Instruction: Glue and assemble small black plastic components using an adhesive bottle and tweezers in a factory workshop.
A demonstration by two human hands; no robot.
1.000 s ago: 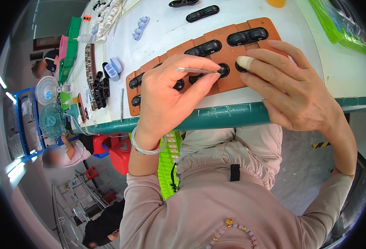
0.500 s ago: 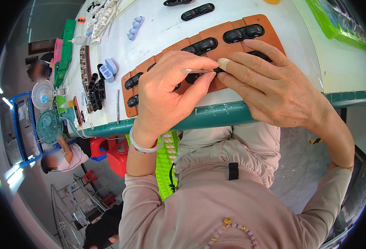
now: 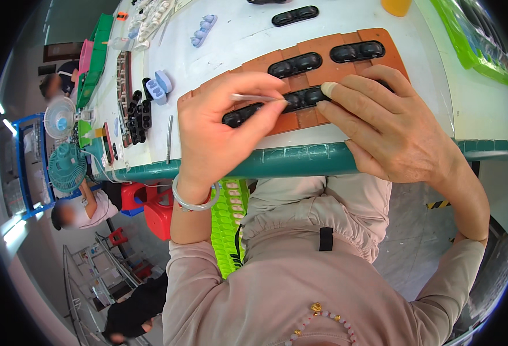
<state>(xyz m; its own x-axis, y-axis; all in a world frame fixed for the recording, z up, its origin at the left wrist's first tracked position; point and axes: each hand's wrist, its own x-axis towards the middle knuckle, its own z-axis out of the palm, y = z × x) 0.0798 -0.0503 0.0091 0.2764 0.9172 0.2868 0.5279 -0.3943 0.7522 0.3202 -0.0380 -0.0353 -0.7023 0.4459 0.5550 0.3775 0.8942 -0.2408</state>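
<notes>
A brown tray (image 3: 323,72) lies near the front edge of the white table and carries several black oblong parts (image 3: 294,63). My left hand (image 3: 219,124) pinches a thin silver tool (image 3: 254,97) whose tip meets a black part in the tray's front row. My right hand (image 3: 389,124) presses flat on the tray beside it, its taped index fingertip resting on that same black part (image 3: 303,99).
More black parts (image 3: 136,118) and pale blue holders (image 3: 161,86) lie at the left of the table (image 3: 236,34). Green trays (image 3: 476,40) sit far right. Another person (image 3: 78,210) sits at lower left, near fans (image 3: 66,167) and red stools (image 3: 150,205).
My right hand slid left over the tray until its taped fingertip sits next to the tool tip. The left hand keeps the tool on the front-row part.
</notes>
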